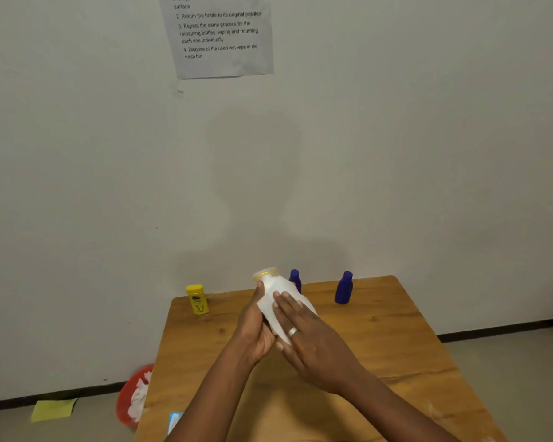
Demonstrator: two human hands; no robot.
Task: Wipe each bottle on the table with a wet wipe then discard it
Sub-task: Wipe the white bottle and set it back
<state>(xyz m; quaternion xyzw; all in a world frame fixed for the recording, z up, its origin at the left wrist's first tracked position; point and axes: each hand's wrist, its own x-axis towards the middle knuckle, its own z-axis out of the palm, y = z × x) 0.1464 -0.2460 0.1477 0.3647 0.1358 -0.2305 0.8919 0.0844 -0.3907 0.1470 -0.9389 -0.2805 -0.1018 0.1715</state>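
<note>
A white bottle point(270, 283) with a yellow ring under its cap is held tilted above the wooden table point(396, 339). My left hand point(256, 327) grips it from the left side. My right hand point(307, 333) lies flat over its body, pressing a white wet wipe point(268, 306) against it; a ring shows on one finger. A small yellow bottle point(198, 299) stands at the table's far left. Two dark blue bottles stand at the far edge, one point(295, 280) partly hidden behind the white bottle, the other point(344, 288) further right.
A red bin point(125, 400) holding used white wipes sits on the floor left of the table. A blue-and-white wipe packet point(175, 421) lies at the table's near left edge. A yellow cloth point(54, 408) lies on the floor. An instruction sheet point(221, 33) hangs on the wall.
</note>
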